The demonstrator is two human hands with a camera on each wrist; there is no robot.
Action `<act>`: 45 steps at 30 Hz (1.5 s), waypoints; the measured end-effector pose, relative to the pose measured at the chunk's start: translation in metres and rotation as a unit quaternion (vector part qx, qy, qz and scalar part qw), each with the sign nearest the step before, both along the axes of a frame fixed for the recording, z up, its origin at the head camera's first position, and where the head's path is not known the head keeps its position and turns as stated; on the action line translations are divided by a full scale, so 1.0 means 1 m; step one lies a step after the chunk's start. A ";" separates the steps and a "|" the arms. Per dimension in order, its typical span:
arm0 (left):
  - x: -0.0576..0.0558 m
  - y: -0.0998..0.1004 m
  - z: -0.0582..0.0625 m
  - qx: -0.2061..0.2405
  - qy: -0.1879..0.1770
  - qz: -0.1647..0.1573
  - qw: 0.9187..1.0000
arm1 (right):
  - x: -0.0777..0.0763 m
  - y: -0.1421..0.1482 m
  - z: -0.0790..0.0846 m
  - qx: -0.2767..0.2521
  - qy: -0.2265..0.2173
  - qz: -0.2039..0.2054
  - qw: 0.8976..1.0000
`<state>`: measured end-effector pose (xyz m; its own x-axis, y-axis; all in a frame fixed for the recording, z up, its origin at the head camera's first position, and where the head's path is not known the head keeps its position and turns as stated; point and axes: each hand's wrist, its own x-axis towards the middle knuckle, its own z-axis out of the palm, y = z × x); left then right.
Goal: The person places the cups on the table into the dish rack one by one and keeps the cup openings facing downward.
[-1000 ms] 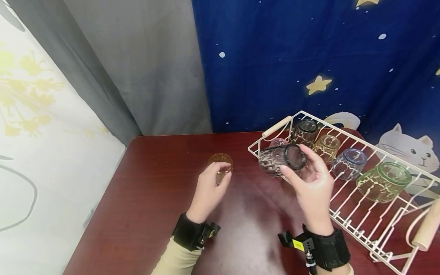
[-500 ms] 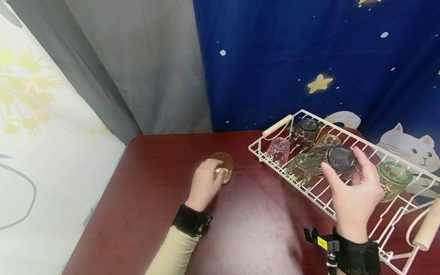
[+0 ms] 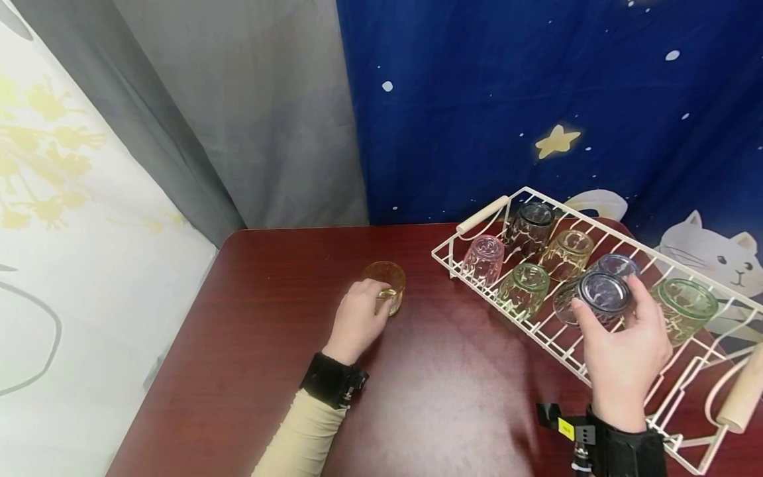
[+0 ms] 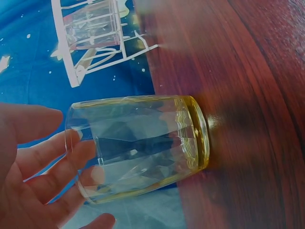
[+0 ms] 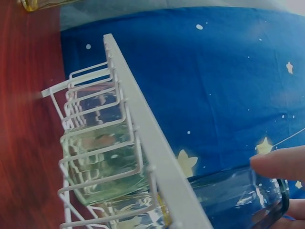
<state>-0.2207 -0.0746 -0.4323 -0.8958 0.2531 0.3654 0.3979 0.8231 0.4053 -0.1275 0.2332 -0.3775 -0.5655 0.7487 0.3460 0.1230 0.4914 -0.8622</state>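
Observation:
My right hand (image 3: 626, 351) pinches a dark-tinted drinking glass (image 3: 603, 293) near its thick base. The glass is bottom up, tilted, over the white wire rack (image 3: 554, 354); whether it touches the wires is hidden. In the right wrist view that glass (image 5: 233, 195) looks bluish, with fingers at its base. My left hand (image 3: 357, 317) is at the rim of an amber glass (image 3: 387, 270) standing on the table. In the left wrist view, loosely bent fingers lie behind the rim of this glass (image 4: 138, 143), and the thumb appears just off it.
Upside-down glasses stand in the rack: pink (image 3: 484, 260), green (image 3: 524, 288), dark grey (image 3: 530, 228), amber (image 3: 566, 255), blue (image 3: 620, 265) and a larger green one (image 3: 685, 308). Wooden handles (image 3: 483, 214) cap its ends. A blue curtain (image 3: 453, 119) hangs behind the red-brown table (image 3: 286, 285).
My right hand has carried the dark glass rightward over the rack and tipped it more bottom up. The left hand has shifted slightly left, staying at the amber glass.

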 end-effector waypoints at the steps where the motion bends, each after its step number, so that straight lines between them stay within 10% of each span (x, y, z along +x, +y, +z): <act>1: 0.000 0.000 0.000 -0.001 0.001 -0.001 1.000 | 0.000 0.000 -0.001 0.010 -0.015 -0.001 1.000; 18: 0.001 0.003 -0.013 -0.083 0.098 0.006 0.992 | -0.005 0.005 -0.016 0.058 -0.134 0.073 0.987; 45: -0.002 0.010 -0.018 -0.120 0.083 0.011 0.989 | -0.008 0.011 -0.017 0.080 -0.260 0.148 0.951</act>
